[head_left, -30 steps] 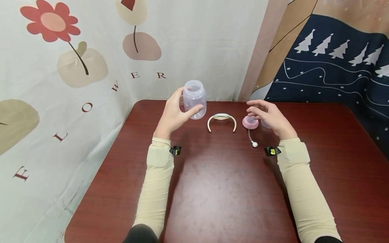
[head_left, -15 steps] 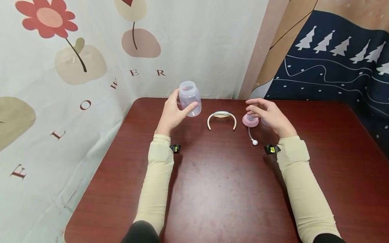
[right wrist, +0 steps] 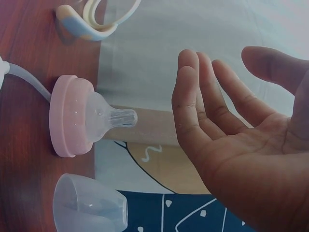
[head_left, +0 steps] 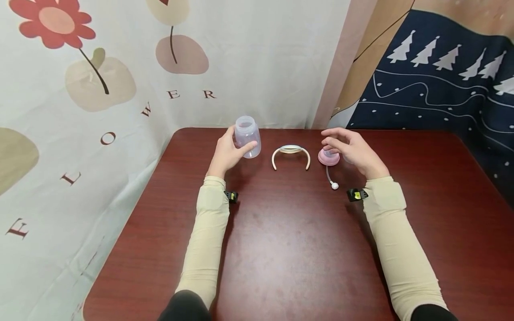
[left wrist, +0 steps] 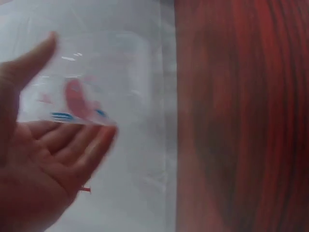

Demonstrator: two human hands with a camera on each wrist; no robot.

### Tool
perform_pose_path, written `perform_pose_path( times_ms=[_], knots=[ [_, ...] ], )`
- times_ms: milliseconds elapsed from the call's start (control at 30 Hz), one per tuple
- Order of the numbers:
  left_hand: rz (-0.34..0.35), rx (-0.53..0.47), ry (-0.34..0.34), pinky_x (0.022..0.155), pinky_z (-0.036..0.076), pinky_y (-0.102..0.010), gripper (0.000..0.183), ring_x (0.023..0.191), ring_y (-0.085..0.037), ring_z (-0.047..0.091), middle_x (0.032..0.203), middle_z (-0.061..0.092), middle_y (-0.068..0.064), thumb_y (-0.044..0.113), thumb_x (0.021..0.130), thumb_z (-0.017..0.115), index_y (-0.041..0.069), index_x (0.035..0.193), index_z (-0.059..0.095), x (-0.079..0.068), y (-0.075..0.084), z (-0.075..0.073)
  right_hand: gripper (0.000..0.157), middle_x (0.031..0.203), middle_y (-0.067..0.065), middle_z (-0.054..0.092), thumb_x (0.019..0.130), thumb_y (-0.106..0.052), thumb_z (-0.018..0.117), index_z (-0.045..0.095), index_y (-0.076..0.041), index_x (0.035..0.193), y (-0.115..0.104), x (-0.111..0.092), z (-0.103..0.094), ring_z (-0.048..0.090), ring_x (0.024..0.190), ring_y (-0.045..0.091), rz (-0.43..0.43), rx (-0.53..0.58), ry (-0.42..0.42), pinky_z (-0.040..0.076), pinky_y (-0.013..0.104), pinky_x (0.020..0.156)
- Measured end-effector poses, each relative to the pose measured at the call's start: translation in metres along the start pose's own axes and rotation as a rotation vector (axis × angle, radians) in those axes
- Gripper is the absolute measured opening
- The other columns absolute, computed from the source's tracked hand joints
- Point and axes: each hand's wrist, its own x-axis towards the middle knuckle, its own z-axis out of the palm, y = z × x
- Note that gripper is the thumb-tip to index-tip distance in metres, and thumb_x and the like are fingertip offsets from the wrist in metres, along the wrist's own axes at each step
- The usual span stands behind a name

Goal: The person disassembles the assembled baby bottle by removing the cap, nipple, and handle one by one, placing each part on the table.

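A clear, wide-necked baby bottle (head_left: 248,137) without a lid is in my left hand (head_left: 230,154), thumb on one side and fingers on the other. Its mouth faces up, and the left wrist view shows pink and blue print on the wall of the bottle (left wrist: 77,96). My right hand (head_left: 355,151) hovers with loosely bent fingers and holds nothing. Below it stands a pink collar with a clear nipple (right wrist: 72,116), teat up, with a straw tube (right wrist: 29,79) running out to a white weighted end (head_left: 335,186). Beside that, a translucent cap (right wrist: 89,205) is mostly hidden by the hand in the head view.
A cream bottle handle (head_left: 291,149) with two curved arms lies between the hands. The dark red wooden table (head_left: 277,249) ends at the back against a printed curtain (head_left: 277,58), with a navy tree-patterned cloth (head_left: 437,89) at right.
My left hand has carried the bottle a little to the left, and the bottle now sits lower, near the tabletop. The right hand stays nearly still over the nipple.
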Motion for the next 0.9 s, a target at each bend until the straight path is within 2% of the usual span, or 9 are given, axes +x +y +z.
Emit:
perform_pose_path(
  times_ms=[100, 200, 533, 767, 900],
  knots=[
    [-0.077, 0.033, -0.034, 0.110, 0.049, -0.048, 0.078, 0.128, -0.034, 0.061, 0.141, 0.063, -0.019, 0.028, 0.089, 0.088, 0.002, 0.151, 0.048, -0.0001, -0.0041, 0.0015, 0.043, 0.117, 0.000, 0.069, 0.110, -0.026, 0.058, 0.057, -0.003, 0.146, -0.0004, -0.0005, -0.0004, 0.071, 0.109, 0.026, 0.008, -0.010, 0.005, 0.052, 0.030, 0.102],
    [-0.130, 0.039, -0.040, 0.112, 0.048, -0.049, 0.078, 0.131, -0.036, 0.060, 0.143, 0.062, -0.020, 0.025, 0.089, 0.088, 0.001, 0.151, 0.047, -0.0003, -0.0066, 0.0020, 0.042, 0.120, 0.005, 0.069, 0.111, -0.027, 0.057, 0.057, -0.004, 0.146, -0.0013, -0.0006, 0.0000, 0.070, 0.111, 0.030, 0.017, -0.011, 0.009, 0.052, 0.033, 0.104],
    [-0.180, 0.048, -0.076, 0.113, 0.045, -0.048, 0.074, 0.132, -0.037, 0.059, 0.142, 0.062, -0.021, 0.023, 0.089, 0.088, 0.000, 0.147, 0.047, 0.0019, -0.0061, 0.0050, 0.040, 0.119, 0.005, 0.069, 0.110, -0.024, 0.058, 0.059, -0.004, 0.145, -0.0025, -0.0010, -0.0011, 0.071, 0.110, 0.030, 0.026, 0.002, 0.020, 0.054, 0.034, 0.103],
    [-0.263, 0.031, -0.078, 0.115, 0.043, -0.051, 0.076, 0.139, -0.036, 0.056, 0.148, 0.060, -0.017, 0.022, 0.087, 0.090, 0.009, 0.148, 0.045, -0.0012, -0.0080, 0.0078, 0.041, 0.123, 0.010, 0.069, 0.110, -0.026, 0.059, 0.059, -0.004, 0.145, -0.0006, 0.0010, -0.0016, 0.070, 0.110, 0.030, 0.018, -0.009, 0.017, 0.054, 0.036, 0.103],
    [-0.282, 0.031, -0.084, 0.115, 0.042, -0.052, 0.078, 0.139, -0.036, 0.056, 0.149, 0.060, -0.017, 0.021, 0.085, 0.090, 0.012, 0.149, 0.046, -0.0027, -0.0107, 0.0085, 0.041, 0.122, 0.009, 0.069, 0.110, -0.025, 0.058, 0.059, -0.003, 0.145, 0.0013, 0.0023, -0.0004, 0.071, 0.110, 0.030, 0.015, 0.003, 0.005, 0.054, 0.033, 0.102]
  ],
)
